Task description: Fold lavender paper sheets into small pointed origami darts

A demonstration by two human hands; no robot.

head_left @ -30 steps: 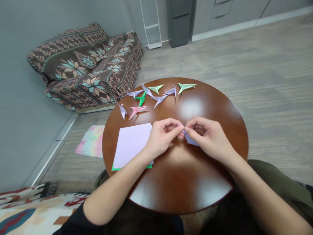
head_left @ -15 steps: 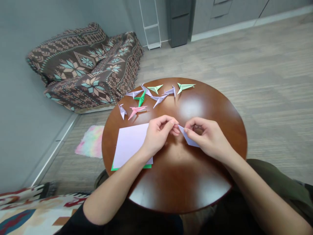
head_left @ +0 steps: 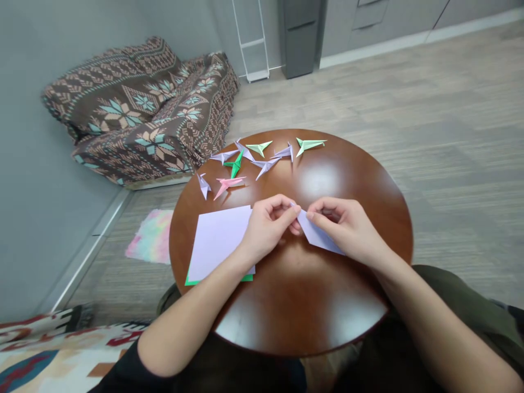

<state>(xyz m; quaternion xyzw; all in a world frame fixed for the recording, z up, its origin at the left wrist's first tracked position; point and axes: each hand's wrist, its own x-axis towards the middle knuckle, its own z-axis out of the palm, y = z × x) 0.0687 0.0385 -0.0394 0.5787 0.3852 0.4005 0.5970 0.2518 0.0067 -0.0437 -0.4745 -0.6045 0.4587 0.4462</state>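
Between my hands is a folded piece of lavender origami paper (head_left: 318, 236), held above the round table. My left hand (head_left: 272, 221) pinches its upper left corner between thumb and fingers. My right hand (head_left: 341, 221) grips its upper edge a short way to the right, thumb on the near side, and hides part of the paper. Under my left forearm lies a stack of square paper sheets (head_left: 219, 240), lavender on top with a green edge showing below.
Folded paper cranes stand at the table's far left, among them a pink crane (head_left: 228, 185), a dark green crane (head_left: 235, 165) and a pale green crane (head_left: 307, 145). Beyond the brown round table (head_left: 368, 180) is a patterned covered sofa (head_left: 155, 120).
The folded lavender paper has shifted slightly, and more of it shows between my hands. My left fingers have moved a little right along its corner.
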